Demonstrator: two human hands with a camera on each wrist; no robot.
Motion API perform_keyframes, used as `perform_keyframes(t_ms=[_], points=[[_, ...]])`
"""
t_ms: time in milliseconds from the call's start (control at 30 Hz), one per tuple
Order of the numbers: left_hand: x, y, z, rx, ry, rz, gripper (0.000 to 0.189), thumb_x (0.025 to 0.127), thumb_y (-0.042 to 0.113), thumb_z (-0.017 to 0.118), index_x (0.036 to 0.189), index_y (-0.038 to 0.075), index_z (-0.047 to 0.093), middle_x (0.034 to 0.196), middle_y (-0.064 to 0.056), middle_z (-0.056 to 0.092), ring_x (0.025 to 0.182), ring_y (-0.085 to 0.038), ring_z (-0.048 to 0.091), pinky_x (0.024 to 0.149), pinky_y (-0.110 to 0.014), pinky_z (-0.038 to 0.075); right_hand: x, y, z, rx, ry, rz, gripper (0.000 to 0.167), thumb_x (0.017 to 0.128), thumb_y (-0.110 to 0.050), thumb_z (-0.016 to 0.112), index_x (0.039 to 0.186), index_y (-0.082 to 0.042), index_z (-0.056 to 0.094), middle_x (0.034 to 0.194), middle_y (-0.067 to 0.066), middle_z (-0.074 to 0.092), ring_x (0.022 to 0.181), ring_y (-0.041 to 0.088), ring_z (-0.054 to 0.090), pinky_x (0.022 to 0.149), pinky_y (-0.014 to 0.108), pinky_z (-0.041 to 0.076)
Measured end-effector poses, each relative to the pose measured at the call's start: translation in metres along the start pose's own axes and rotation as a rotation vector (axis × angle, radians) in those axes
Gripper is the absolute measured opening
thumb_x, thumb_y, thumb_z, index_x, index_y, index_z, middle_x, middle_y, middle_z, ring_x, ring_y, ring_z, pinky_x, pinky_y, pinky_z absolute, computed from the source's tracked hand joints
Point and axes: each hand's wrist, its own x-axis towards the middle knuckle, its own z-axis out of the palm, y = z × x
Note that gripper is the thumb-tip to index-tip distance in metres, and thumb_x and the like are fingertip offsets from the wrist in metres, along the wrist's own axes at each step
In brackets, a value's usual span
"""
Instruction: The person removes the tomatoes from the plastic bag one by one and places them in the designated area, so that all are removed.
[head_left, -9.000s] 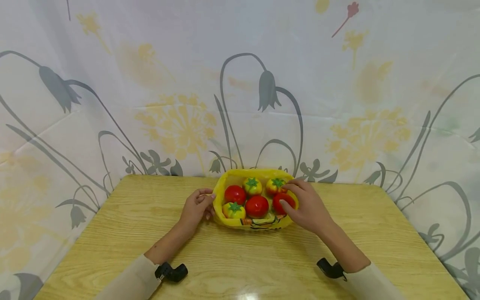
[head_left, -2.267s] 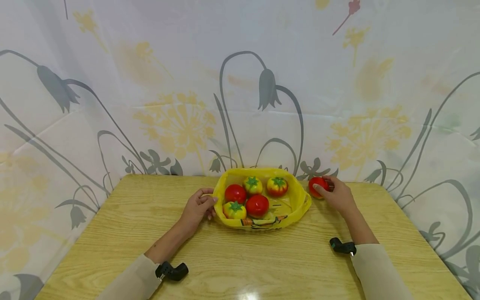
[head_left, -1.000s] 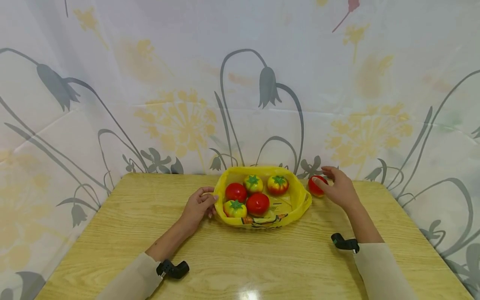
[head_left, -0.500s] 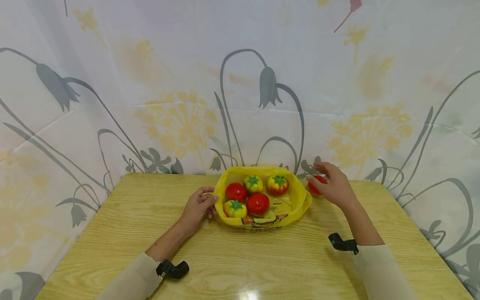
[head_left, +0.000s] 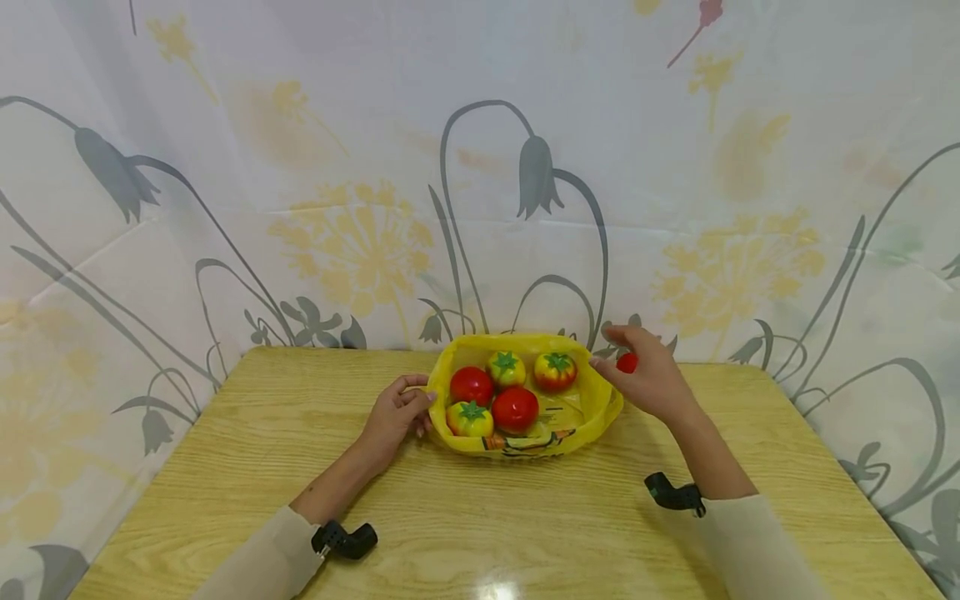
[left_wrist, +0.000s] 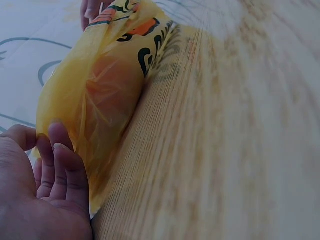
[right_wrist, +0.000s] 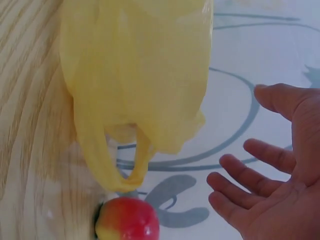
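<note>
A yellow plastic bag [head_left: 577, 421] with its mouth spread wide sits at the back middle of the table. Inside are several tomatoes: two glossy red ones, such as the red tomato [head_left: 515, 408], and others yellow-red with green leaf tops, such as the leafy tomato [head_left: 555, 372]. My left hand [head_left: 390, 417] pinches the bag's left rim. Just right of the bag, my right hand [head_left: 648, 375] hovers with spread fingers, holding nothing, as the right wrist view confirms. One tomato [right_wrist: 129, 220] lies on the table beside the bag's handle loop; in the head view my right hand mostly covers it.
The wooden table [head_left: 480, 517] backs onto a pale flower-printed curtain [head_left: 337, 167]. A black wrist camera [head_left: 345, 542] is strapped on the left forearm, another black wrist camera [head_left: 675, 493] on the right.
My right hand took a tomato out of the bag, set it on the table to the right and let it go. It has since moved left towards the bag. The left hand stays put.
</note>
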Motion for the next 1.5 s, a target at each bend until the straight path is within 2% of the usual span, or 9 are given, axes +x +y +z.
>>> perform_keyframes(t_ms=[267,533,800,1067,1333,1500], points=[[0.000,-0.002,0.000,-0.001,0.006,-0.012,0.036,0.106,0.008,0.063,0.136,-0.007,0.050,0.076,0.000,0.066,0.061,-0.014,0.060,0.057,-0.023,0.049,-0.002,-0.012,0.012,-0.036,-0.007,-0.062,0.056,0.102,-0.026,0.074,0.148,0.001,0.055,0.145,0.025,0.059,0.133,0.047,0.054,0.110,0.066,0.044],[0.000,-0.001,0.001,-0.005,0.003,-0.002,0.035,0.105,0.007,0.063,0.135,-0.006,0.050,0.075,0.000,0.066,0.061,-0.014,0.059,0.056,-0.023,0.049,-0.002,-0.021,0.022,-0.039,0.003,-0.122,0.054,0.099,-0.021,0.077,0.143,0.003,0.058,0.139,0.024,0.062,0.127,0.045,0.057,0.106,0.064,0.048],[-0.002,-0.001,0.000,0.002,0.000,-0.011,0.037,0.105,0.007,0.063,0.136,-0.007,0.049,0.076,0.001,0.066,0.061,-0.013,0.060,0.057,-0.023,0.050,-0.003,-0.028,0.035,-0.031,-0.043,-0.112,0.056,0.097,-0.022,0.080,0.143,0.001,0.058,0.143,0.020,0.061,0.133,0.041,0.056,0.111,0.061,0.047],[-0.001,-0.001,0.000,0.010,0.002,-0.003,0.036,0.106,0.008,0.063,0.136,-0.006,0.050,0.076,0.000,0.066,0.061,-0.014,0.059,0.057,-0.023,0.050,-0.004,-0.034,0.046,-0.044,-0.080,-0.115,0.056,0.096,-0.025,0.081,0.142,-0.001,0.061,0.143,0.018,0.062,0.133,0.040,0.057,0.111,0.059,0.048],[-0.003,0.002,0.000,0.006,-0.013,-0.002,0.038,0.106,0.008,0.062,0.138,-0.007,0.048,0.075,0.000,0.065,0.062,-0.014,0.059,0.058,-0.023,0.050,-0.005,-0.039,0.061,-0.015,-0.123,-0.201,0.053,0.095,-0.021,0.081,0.141,-0.002,0.062,0.138,0.016,0.062,0.124,0.038,0.060,0.105,0.056,0.053],[-0.003,0.002,0.001,0.008,-0.013,0.000,0.036,0.106,0.008,0.062,0.137,-0.006,0.049,0.075,0.000,0.064,0.062,-0.014,0.059,0.058,-0.023,0.049,-0.007,-0.042,0.067,-0.024,-0.146,-0.202,0.053,0.095,-0.021,0.081,0.142,-0.005,0.063,0.137,0.015,0.061,0.123,0.038,0.060,0.104,0.054,0.054]])
